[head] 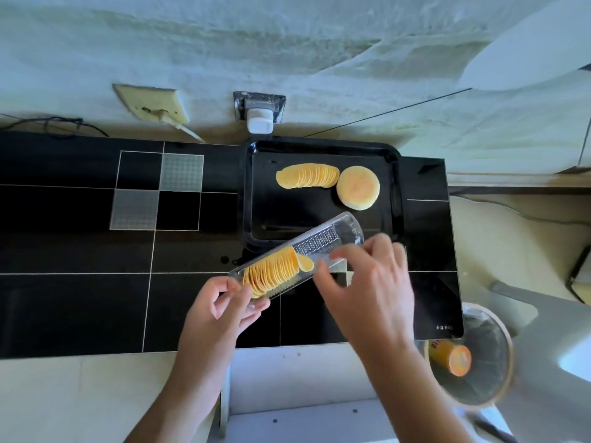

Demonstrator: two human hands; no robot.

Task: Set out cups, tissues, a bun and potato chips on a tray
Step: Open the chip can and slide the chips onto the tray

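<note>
Black tiled countertop (80, 298) with white grout lines; 1 black tray (395, 199) rests on it at the far edge, toward the right end.

Pale rough wall (287, 43) at 12 o'clock, daylit. Beige outlet plate (150, 103) at 11; white plug adapter (259, 118) beside it. Black tiled table (80, 282), white grout lines, two grey tiles (181, 172).

A tray (323, 219) is sitting on the worktop (80, 251) against the wall. On it, a row of chips (307, 176) is lying just left of a bun (358, 188), touching it. In front, a chip sleeve (297, 257) is lying tilted, its far end over the tray's near rim, more stacked chips (271, 271) sitting inside its near end.
</note>
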